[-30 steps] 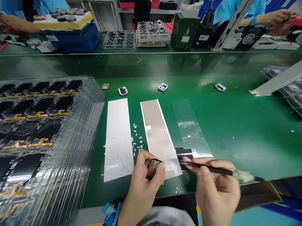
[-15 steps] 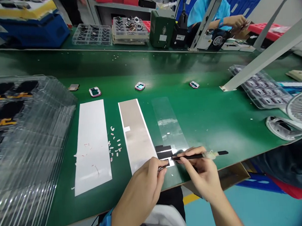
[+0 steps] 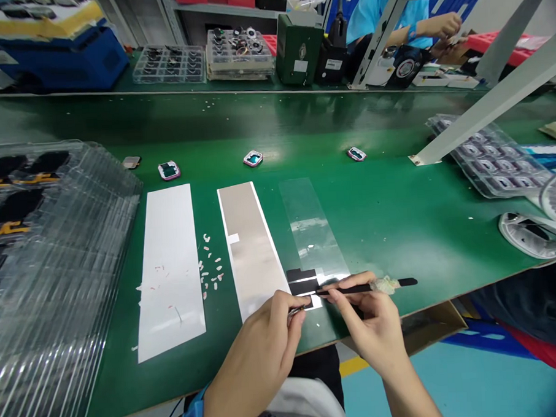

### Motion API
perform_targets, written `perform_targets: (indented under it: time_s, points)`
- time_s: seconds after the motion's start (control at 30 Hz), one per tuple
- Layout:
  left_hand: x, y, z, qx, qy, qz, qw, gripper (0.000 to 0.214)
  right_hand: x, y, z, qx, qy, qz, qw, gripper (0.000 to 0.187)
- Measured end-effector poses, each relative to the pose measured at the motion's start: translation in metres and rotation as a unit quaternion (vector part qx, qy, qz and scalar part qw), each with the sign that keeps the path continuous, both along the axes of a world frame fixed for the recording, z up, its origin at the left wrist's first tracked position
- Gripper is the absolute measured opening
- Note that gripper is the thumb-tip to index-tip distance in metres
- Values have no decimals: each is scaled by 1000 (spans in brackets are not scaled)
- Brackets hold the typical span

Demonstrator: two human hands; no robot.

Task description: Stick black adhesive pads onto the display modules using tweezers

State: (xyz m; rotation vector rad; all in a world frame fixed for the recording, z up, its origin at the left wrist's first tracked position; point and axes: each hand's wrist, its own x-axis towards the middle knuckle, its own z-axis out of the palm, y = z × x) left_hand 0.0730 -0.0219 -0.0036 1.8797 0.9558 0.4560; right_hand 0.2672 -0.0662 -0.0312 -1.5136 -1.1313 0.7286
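At six o'clock, the left hand (image 3: 250, 363) pinches a small part (image 3: 296, 312) between its fingers (image 3: 282, 306), while the right hand (image 3: 373, 324) firmly grasps black tweezers (image 3: 355, 289), keeping their tip close to it

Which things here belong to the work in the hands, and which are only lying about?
In the work: left hand holding a small dark part; right hand holding black tweezers; black pieces on clear film.
Lying about: white sheet; stacked clear trays.
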Motion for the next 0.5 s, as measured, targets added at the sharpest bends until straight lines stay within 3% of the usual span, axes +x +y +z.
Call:
perform_targets:
  time_s: [0.17, 0.3, 0.5]
  points:
    - [1, 1, 1, -7, -3, 7, 1000, 13, -4, 1, 4, 29, 66, -42, 997, 5]
    - [1, 4, 2, -34, -33, 55, 997, 11, -2, 2, 14, 87, 133, -68, 985, 10]
    - [-5, 8, 9, -63, -127, 108, 984, 13, -19, -1, 33, 183, 173, -21, 968, 17]
